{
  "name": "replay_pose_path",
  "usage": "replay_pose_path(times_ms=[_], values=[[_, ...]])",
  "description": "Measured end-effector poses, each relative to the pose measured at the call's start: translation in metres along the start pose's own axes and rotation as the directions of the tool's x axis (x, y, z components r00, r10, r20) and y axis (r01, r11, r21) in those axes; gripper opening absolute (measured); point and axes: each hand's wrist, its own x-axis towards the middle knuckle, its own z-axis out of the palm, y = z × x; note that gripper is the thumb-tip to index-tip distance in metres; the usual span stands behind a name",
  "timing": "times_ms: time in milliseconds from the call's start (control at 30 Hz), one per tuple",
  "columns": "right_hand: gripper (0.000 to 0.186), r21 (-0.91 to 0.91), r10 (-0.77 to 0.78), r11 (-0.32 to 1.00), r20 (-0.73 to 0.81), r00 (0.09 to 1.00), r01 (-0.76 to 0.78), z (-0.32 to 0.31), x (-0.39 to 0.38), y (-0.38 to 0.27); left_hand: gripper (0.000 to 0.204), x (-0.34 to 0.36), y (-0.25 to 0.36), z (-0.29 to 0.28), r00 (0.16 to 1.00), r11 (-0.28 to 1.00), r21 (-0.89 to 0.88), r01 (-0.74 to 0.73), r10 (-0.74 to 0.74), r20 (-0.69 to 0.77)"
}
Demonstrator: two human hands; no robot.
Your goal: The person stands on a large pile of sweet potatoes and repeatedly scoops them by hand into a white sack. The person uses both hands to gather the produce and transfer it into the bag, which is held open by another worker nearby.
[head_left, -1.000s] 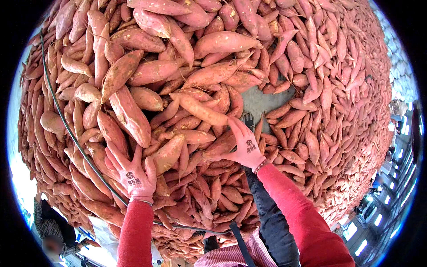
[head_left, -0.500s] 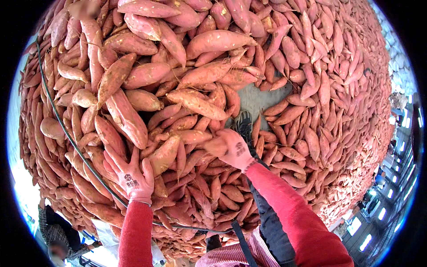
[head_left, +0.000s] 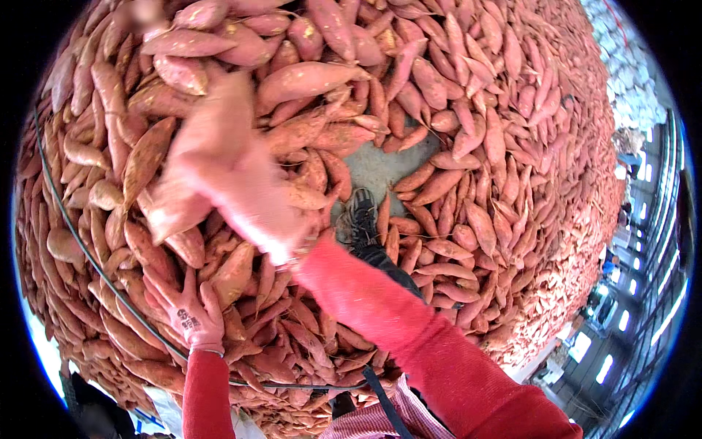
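Pink-gloved and badly blurred, the right hand [head_left: 230, 164] is over the upper left of the heap of sweet potatoes [head_left: 504, 227], its forearm crossing from the lower right. How far its fingers are parted, and whether they grip anything, I cannot tell. Just below it, toward the lower left, a blurred sweet potato [head_left: 175, 212] points its pale tip down and left, its long axis slanting up to the right; whether the hand touches it is unclear. Just beyond the hand's upper right, a large sweet potato [head_left: 303, 82] lies nearly crosswise on the heap, tapering toward the right.

The left hand [head_left: 191, 314], also gloved, is spread palm down over the heap, its fingers fanned and apart. Near its thumb, a plump, paler sweet potato [head_left: 234, 272] slants from lower left to upper right.

White bundles [head_left: 621, 80] are stacked at the upper right; what they contain cannot be made out. A patch of grey floor [head_left: 380, 168] shows amid the heap, with a dark shoe [head_left: 363, 217] at its lower edge. A thin dark hose [head_left: 77, 242] curves over the sweet potatoes on the left.
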Motion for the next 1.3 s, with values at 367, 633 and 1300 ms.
replay_pose_path(times_ms=[367, 633, 1300], values=[[0.044, -0.303, 0.12, 0.929, -0.293, 0.949, -0.211, -0.142, -0.085, 0.011, 0.051, 0.003, 0.0, -0.001, 1.0, 0.999, -0.037, -0.012, 0.013, 0.008], [0.042, -0.375, 0.39, 0.745, -0.425, 0.817, -0.551, -0.213, -0.236, 0.01, 0.05, 0.004, 0.0, -0.009, 0.994, 0.995, -0.07, 0.075, -0.07, 0.079], [0.107, -0.148, 0.17, 0.958, -0.395, 0.903, -0.245, -0.027, -0.035, 0.056, 0.048, 0.002, -0.001, -0.013, 0.991, 0.977, -0.176, 0.117, -0.104, 0.083]])
